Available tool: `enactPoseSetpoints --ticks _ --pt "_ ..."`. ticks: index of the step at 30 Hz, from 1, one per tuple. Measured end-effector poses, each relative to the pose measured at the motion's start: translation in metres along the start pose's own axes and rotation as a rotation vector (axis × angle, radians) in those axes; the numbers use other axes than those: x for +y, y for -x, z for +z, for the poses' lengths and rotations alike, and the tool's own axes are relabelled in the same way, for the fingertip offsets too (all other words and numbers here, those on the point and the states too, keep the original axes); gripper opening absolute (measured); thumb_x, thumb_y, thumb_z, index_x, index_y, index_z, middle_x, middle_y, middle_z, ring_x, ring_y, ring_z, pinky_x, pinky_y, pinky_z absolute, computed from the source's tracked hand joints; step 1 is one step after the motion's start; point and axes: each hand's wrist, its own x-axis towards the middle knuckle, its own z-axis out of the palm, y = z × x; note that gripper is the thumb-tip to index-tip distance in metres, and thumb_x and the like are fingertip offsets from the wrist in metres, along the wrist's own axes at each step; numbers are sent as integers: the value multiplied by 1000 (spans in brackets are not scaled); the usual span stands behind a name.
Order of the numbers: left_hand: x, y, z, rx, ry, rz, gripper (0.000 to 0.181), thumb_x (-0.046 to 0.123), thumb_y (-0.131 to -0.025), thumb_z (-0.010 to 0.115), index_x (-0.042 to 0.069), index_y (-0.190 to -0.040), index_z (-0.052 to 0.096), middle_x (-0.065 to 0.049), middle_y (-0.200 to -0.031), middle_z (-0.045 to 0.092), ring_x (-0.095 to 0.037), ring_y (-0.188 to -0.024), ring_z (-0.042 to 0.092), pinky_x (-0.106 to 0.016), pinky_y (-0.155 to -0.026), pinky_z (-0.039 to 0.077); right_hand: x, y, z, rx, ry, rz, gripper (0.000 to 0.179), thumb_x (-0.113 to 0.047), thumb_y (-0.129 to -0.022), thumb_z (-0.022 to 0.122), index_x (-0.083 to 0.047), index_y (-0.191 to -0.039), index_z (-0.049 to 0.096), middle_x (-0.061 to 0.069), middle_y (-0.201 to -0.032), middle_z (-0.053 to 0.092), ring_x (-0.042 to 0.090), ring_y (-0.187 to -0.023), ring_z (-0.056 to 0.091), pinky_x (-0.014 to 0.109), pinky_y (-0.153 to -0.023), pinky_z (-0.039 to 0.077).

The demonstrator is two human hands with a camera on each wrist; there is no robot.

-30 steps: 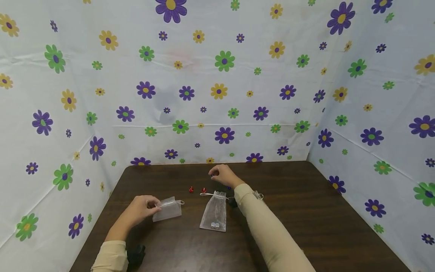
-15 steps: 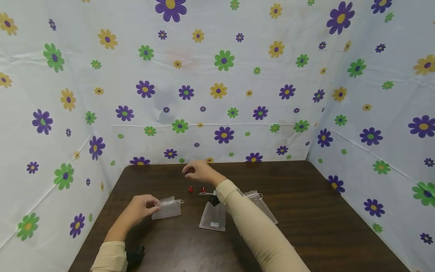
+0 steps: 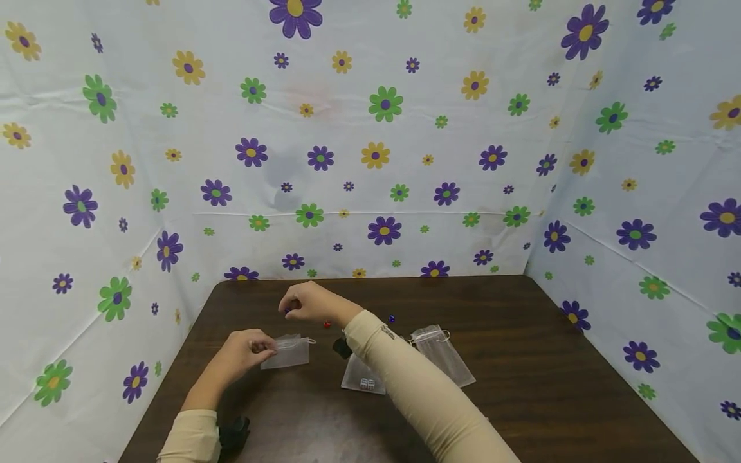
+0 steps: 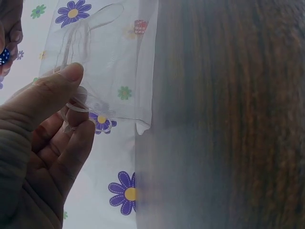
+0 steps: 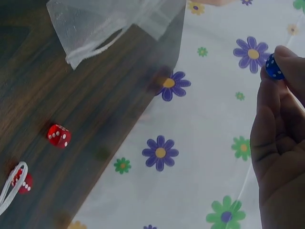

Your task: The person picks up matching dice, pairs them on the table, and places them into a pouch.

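Observation:
My left hand (image 3: 243,350) pinches a small sheer white drawstring pouch (image 3: 294,355) between thumb and fingers, above the table's left part. In the left wrist view the thumb lies over the pouch (image 4: 107,62) near its cord. Between right thumb and fingertips is a blue die (image 5: 274,67) with white pips; that right hand (image 3: 315,303) hovers just behind and right of the pouch. Below it on the table are two red dice, one die (image 5: 59,136) fully seen and another die (image 5: 23,182) partly behind a white cord loop. The head view shows one red die (image 3: 327,325).
A second pouch (image 3: 352,373) with white-looking dice (image 3: 367,384) inside lies mid-table, partly hidden by the right forearm. To its right lies a third pouch (image 3: 446,360). Another blue die (image 3: 392,318) sits behind them. Flowered cloth (image 3: 370,128) walls the dark wooden table (image 3: 550,386).
My right hand has travelled left across the table's back with the blue die, toward the pouch in my left hand. The left hand stays nearly still. The third pouch has come into view.

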Motion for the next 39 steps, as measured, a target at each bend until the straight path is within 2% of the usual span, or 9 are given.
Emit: enactPoseSetpoints --ticks 5,9,16,19,22,27,31,34,39 --pt "1 0 1 11 0 10 13 1 -81 83 12 -84 77 8 -80 69 -4 -69 60 -25 -61 53 -8 -1 5 -68 -28 16 18 -10 -96 72 -6 -113 75 5 -110 70 1 -86 60 11 -78 47" --pt "1 1 1 21 -13 10 14 1 -80 84 13 -83 77 9 -80 68 -4 -69 60 -26 -62 54 -11 -1 9 -88 -45 16 17 -11 -96 72 -7 -112 75 2 -108 70 0 -85 60 10 -77 47" --pt "3 0 1 22 -56 -30 18 -1 -79 84 15 -82 77 11 -79 67 -3 -71 59 -26 -65 54 0 5 4 -41 -33 29 16 -12 -98 70 -8 -112 75 -1 -108 70 0 -88 61 12 -78 48" --pt "4 0 1 21 -63 -44 18 -1 -79 84 16 -82 77 12 -79 66 -3 -71 58 -26 -65 54 14 11 1 -4 -34 69 17 -14 -98 69 -10 -114 75 -1 -110 70 2 -91 62 14 -80 48" --pt "4 0 2 23 -63 -52 18 0 -80 84 16 -82 76 12 -79 66 -3 -70 56 -25 -64 53 31 23 -1 47 -60 162 19 -15 -99 68 -10 -117 74 -1 -112 70 4 -95 63 17 -82 50" --pt "3 5 2 28 -75 -65 18 0 -80 84 16 -82 76 12 -79 65 -3 -70 55 -25 -63 51 67 55 -3 181 -158 336 22 -11 -99 67 -7 -120 73 5 -114 71 16 -102 66 27 -86 53" --pt "1 9 2 31 -72 -74 18 -1 -80 83 15 -82 75 11 -79 65 -3 -70 54 -25 -62 51 102 82 -1 257 -187 428 22 -6 -97 69 -3 -118 73 10 -111 71 23 -101 66 34 -85 54" --pt "0 10 2 31 -63 -70 18 -1 -80 83 15 -82 75 11 -80 65 -3 -70 54 -24 -62 51 126 102 4 275 -207 494 23 -4 -96 70 0 -118 72 11 -110 70 24 -99 66 36 -85 55" --pt "-1 11 3 29 -53 -59 17 0 -81 83 15 -83 75 11 -80 65 -3 -70 54 -24 -62 51 153 130 14 245 -218 570 28 0 -91 74 4 -118 70 14 -110 70 26 -99 66 38 -86 55"
